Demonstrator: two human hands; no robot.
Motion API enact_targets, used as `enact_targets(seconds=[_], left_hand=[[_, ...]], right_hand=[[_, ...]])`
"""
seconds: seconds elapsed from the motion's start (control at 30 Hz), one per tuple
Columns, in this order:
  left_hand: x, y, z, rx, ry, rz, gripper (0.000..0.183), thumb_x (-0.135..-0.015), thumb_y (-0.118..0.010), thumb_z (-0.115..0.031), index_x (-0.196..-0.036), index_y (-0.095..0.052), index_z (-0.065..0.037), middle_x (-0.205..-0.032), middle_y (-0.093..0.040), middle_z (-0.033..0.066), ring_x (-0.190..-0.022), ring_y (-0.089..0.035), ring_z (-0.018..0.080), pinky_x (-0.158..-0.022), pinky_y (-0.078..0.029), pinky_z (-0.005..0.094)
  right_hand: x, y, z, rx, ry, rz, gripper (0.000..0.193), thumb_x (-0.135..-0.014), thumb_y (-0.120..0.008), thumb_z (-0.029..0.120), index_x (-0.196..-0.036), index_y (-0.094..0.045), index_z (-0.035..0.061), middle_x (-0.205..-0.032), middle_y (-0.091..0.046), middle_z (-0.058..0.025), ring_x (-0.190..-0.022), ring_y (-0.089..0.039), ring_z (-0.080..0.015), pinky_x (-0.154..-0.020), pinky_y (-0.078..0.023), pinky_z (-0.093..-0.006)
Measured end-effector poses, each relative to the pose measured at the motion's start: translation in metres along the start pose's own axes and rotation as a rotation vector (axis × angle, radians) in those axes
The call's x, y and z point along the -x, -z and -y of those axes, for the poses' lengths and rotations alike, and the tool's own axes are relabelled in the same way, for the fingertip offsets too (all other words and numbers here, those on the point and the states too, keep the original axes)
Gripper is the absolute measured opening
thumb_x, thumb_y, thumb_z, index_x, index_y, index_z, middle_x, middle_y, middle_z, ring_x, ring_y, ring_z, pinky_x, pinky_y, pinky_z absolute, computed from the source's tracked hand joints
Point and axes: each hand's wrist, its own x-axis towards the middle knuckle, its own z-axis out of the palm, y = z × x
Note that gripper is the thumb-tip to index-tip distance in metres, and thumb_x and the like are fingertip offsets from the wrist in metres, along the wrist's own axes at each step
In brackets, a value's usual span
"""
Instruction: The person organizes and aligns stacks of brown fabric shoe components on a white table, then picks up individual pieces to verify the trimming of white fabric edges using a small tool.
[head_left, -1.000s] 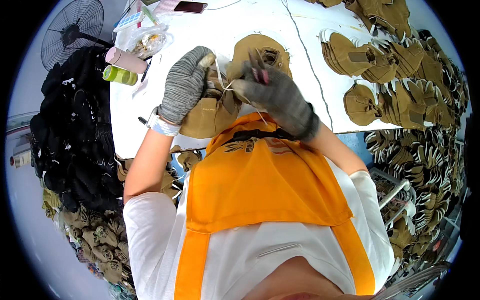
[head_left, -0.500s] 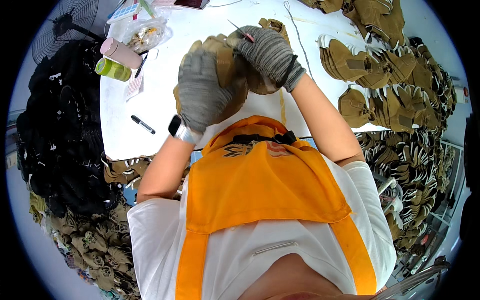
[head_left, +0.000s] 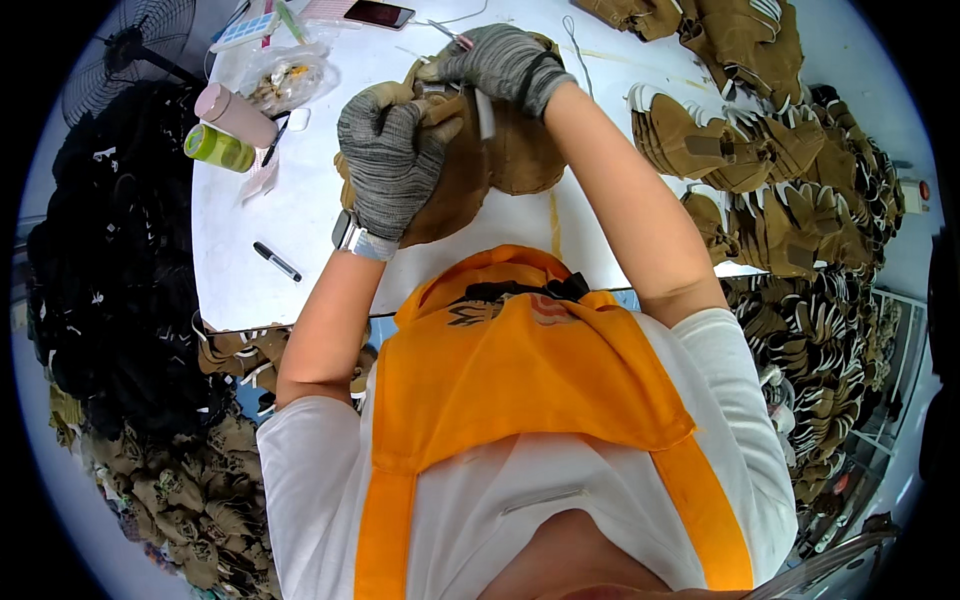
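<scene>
My left hand (head_left: 390, 150), in a grey knitted work glove with tan fingertips, is closed on a small flap of a brown sewn fabric piece (head_left: 450, 200). The piece lies spread over the white table, its lobes fanning out toward me. My right hand (head_left: 500, 65), gloved alike, is bent over the far part of the piece, its fingertips near the left hand's. Held in it is a small pointed metal tool (head_left: 462, 42) with a reddish part, its tip sticking out to the far left. A pale narrow strip (head_left: 486, 115) shows on the piece below the right hand.
Stacked brown fabric pieces with white edges (head_left: 690, 135) fill the table's right side. On the white table (head_left: 320, 215), left, are a black marker (head_left: 277, 261), a pink bottle (head_left: 235, 113), a green container (head_left: 218, 148) and a plastic bag (head_left: 285, 80). A phone (head_left: 379, 13) lies at the far edge.
Both hands have shifted slightly up and left and drawn apart at the fingers. The brown piece, bunched between them before, now lies more open, with its flap and pale strip showing.
</scene>
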Motion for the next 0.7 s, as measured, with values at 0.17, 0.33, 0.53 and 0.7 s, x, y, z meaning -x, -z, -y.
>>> enact_targets(seconds=[0.17,0.33,0.53,0.7], left_hand=[[-0.006,-0.001,0.004,0.039,-0.143,0.013,0.027,-0.065,-0.078,-0.012,-0.088,-0.065,-0.007,-0.094,-0.059,0.0101,-0.085,-0.057,0.0296,-0.075,-0.047,0.0393],[-0.015,0.004,-0.007,0.115,-0.177,0.000,0.013,-0.064,-0.071,-0.007,-0.075,-0.065,-0.006,-0.082,-0.066,0.0065,-0.070,-0.063,0.0258,-0.062,-0.051,0.0357],[-0.005,0.003,-0.012,0.100,-0.171,0.059,0.030,-0.066,-0.077,-0.034,-0.076,-0.067,-0.008,-0.086,-0.065,0.0038,-0.078,-0.061,0.0250,-0.070,-0.047,0.0398],[-0.002,0.005,-0.018,0.080,-0.176,0.122,0.030,-0.069,-0.075,-0.037,-0.077,-0.066,-0.010,-0.087,-0.063,0.0024,-0.083,-0.059,0.0250,-0.076,-0.044,0.0419]], right_hand=[[0.008,-0.033,-0.006,-0.153,0.148,-0.377,0.044,-0.083,-0.056,0.048,-0.105,-0.069,0.0123,-0.100,-0.068,-0.0127,-0.090,-0.064,-0.0315,-0.083,-0.049,-0.0416],[0.024,-0.022,-0.027,-0.570,0.068,-0.192,0.029,-0.088,-0.063,0.033,-0.100,-0.069,0.0069,-0.077,-0.063,0.0006,-0.070,-0.057,-0.0064,-0.063,-0.048,-0.0201],[0.058,-0.004,-0.020,-1.591,-0.244,0.121,0.021,-0.089,-0.061,0.022,-0.087,-0.062,0.0015,-0.069,-0.054,0.0014,-0.054,-0.047,-0.0064,-0.050,-0.042,-0.0209],[0.072,-0.005,-0.015,-1.631,-0.240,-0.007,0.016,-0.089,-0.060,0.014,-0.082,-0.056,0.0002,-0.061,-0.045,0.0022,-0.045,-0.034,-0.0068,-0.045,-0.034,-0.0217]])
